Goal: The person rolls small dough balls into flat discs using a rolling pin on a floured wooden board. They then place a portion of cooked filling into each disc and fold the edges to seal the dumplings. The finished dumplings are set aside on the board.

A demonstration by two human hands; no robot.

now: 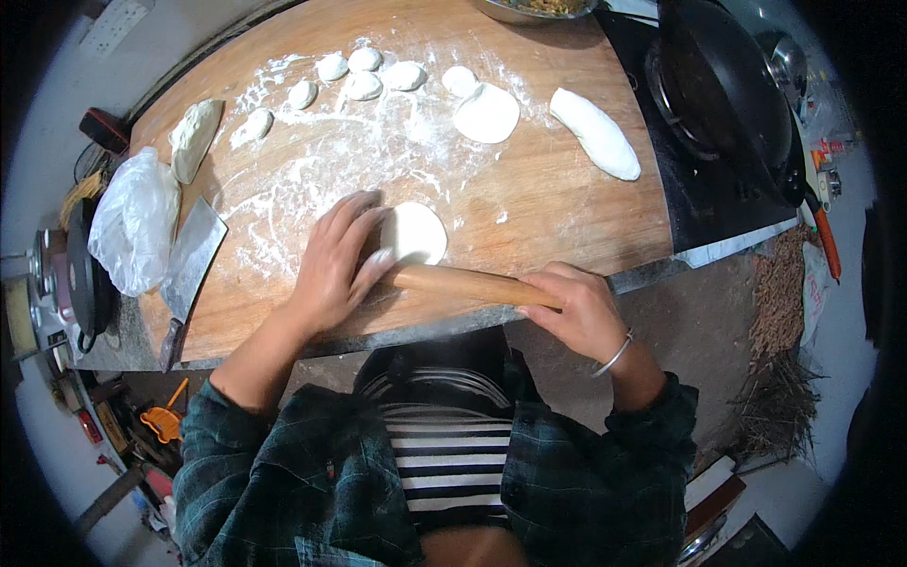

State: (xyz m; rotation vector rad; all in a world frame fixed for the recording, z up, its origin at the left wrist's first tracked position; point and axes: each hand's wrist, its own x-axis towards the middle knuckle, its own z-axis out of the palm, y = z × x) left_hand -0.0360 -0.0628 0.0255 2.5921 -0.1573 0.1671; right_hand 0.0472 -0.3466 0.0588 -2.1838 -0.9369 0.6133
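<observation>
In the head view, my right hand point(574, 305) is wrapped around the right end of a wooden rolling pin point(468, 283). The pin lies slantwise at the near edge of a flat dough round point(418, 234). At the round's left edge is my left hand point(344, 248), fingers curved and thumb apart from them; whether it pinches the dough is hidden. Beyond lie several small dough pieces point(363, 86) and a larger flattened round point(487, 113), which touches a dough ball point(459, 81). A thick dough roll point(595, 135) rests to the right on the floured wooden board point(567, 212).
A cleaver point(193, 259) lies at the board's left, beside a clear plastic bag point(134, 220) and a dough chunk point(195, 138). At the far edge stands a metal bowl point(538, 10) of filling. A black wok point(730, 85) sits over a stove point(730, 212) on the right.
</observation>
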